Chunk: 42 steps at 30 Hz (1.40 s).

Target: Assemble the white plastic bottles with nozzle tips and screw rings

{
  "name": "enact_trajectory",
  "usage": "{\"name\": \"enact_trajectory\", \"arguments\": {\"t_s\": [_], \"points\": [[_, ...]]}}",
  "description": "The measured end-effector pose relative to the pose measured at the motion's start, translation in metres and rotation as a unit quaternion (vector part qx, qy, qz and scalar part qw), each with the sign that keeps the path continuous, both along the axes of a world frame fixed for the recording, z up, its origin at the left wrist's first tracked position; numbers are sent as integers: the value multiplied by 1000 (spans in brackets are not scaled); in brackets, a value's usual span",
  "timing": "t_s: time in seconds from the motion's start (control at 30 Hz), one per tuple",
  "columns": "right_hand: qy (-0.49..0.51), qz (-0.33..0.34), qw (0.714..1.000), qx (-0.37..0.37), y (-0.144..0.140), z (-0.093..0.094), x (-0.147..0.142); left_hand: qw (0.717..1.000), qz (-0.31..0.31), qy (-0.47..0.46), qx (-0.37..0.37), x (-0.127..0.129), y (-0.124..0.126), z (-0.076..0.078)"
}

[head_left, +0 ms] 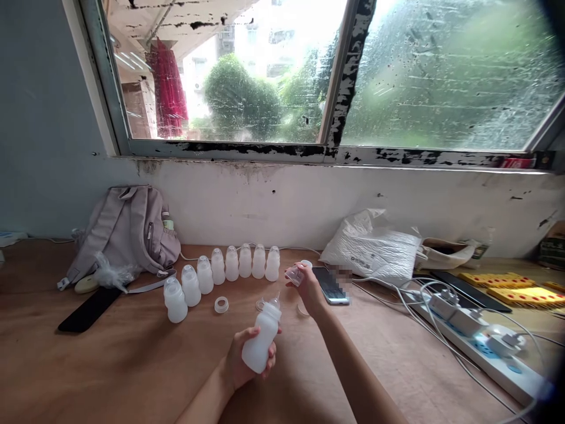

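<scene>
My left hand (241, 359) is wrapped round a frosted white baby bottle (258, 341), tilted to the right, with a clear nipple (275, 300) at its top. Up and to the right of it, my right hand (309, 288) pinches a small clear bottle cap (293, 275) between its fingers. On the table, left of the held bottle, lies a white collar ring (221, 304). Another ring (260, 304) is partly hidden behind the held bottle. Several capped baby bottles (204, 275) stand upright in a curved row towards the wall.
A grey backpack (128, 229) and a black phone (92, 309) are on the left. Behind my right hand lie another phone (330, 287) and a silvery plastic bag (373, 244). A power strip (481, 344) with chargers and loose cables runs along the right, near yellow racks (521, 288).
</scene>
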State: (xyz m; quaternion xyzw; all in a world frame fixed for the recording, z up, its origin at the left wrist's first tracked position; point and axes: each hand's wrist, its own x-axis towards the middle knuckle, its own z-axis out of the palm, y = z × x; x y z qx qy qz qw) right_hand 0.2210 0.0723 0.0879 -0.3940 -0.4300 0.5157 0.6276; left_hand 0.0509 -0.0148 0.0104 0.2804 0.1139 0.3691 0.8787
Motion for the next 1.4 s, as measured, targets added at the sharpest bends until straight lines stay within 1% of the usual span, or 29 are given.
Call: {"name": "enact_trajectory", "arguments": {"t_s": [0.07, 0.1, 0.13, 0.17, 0.23, 0.27, 0.3, 0.43, 0.53, 0.6, 0.7, 0.8, 0.83, 0.9, 0.93, 0.97, 1.0, 1.03, 1.07, 1.1, 1.13, 1.17, 1.2, 1.23, 1.27, 1.3, 1.33, 1.4], "points": [[-82, 33, 996, 0, 3, -2, 16, 999, 42, 4, -14, 0, 2, 3], [-145, 44, 988, 7, 4, -3, 22, 998, 60, 8, -23, 0, 3, 5], [-218, 50, 974, 18, 4, -5, 28, 997, 76, 12, -32, 0, 4, 6], [-296, 47, 954, 29, 5, -8, 33, 995, 88, 16, -40, 0, 4, 8], [-431, 27, 901, 37, 8, -15, 40, 992, 110, 22, -53, -1, 5, 11], [-478, 19, 878, 32, 9, -18, 42, 991, 118, 24, -58, -1, 4, 12], [-509, 15, 860, 23, 11, -22, 44, 990, 124, 26, -62, -1, 4, 12], [-567, 16, 823, -9, 16, -35, 45, 986, 141, 40, -76, 0, 2, 14], [-602, 24, 798, -27, 16, -40, 43, 983, 156, 50, -80, 0, 3, 15], [-609, 34, 792, -33, 16, -41, 44, 981, 166, 57, -83, 0, 3, 15], [-609, 50, 790, -41, 15, -43, 45, 977, 181, 75, -80, 1, 3, 16], [-626, 63, 776, -47, 13, -42, 46, 974, 192, 107, -55, 3, 1, 17], [-638, 55, 767, -46, 12, -41, 46, 972, 195, 122, -39, 4, 0, 17], [-658, 13, 752, -31, 8, -34, 41, 967, 200, 156, 3, 7, -3, 18], [-654, -9, 756, -17, 5, -28, 37, 964, 200, 171, 24, 8, -4, 17], [-635, -27, 772, 2, 2, -22, 31, 961, 200, 186, 42, 10, -5, 17], [-598, -29, 800, 25, -1, -15, 24, 958, 200, 200, 55, 11, -7, 17], [-543, -19, 839, 39, -6, -9, 15, 953, 204, 215, 60, 12, -8, 17], [-477, 4, 878, 35, -10, -4, 5, 947, 215, 230, 64, 13, -8, 16], [-420, 38, 907, 19, -15, -1, -5, 939, 231, 244, 69, 14, -9, 16], [-383, 81, 920, 5, -20, 0, -16, 930, 252, 257, 79, 15, -8, 16], [-365, 120, 923, 1, -25, 0, -26, 918, 277, 268, 95, 16, -8, 16], [-360, 138, 923, -3, -30, -3, -36, 904, 302, 280, 114, 16, -7, 16], [-362, 148, 920, 1, -33, -7, -45, 890, 325, 291, 134, 16, -6, 16], [-358, 143, 923, 1, -35, -13, -52, 878, 341, 299, 150, 16, -5, 16], [-344, 137, 929, -10, -37, -18, -58, 873, 351, 301, 157, 15, -4, 15], [-323, 137, 936, -27, -37, -23, -63, 874, 350, 298, 158, 14, -3, 14], [-281, 138, 948, -55, -36, -30, -67, 893, 320, 281, 148, 10, -2, 14]]}}
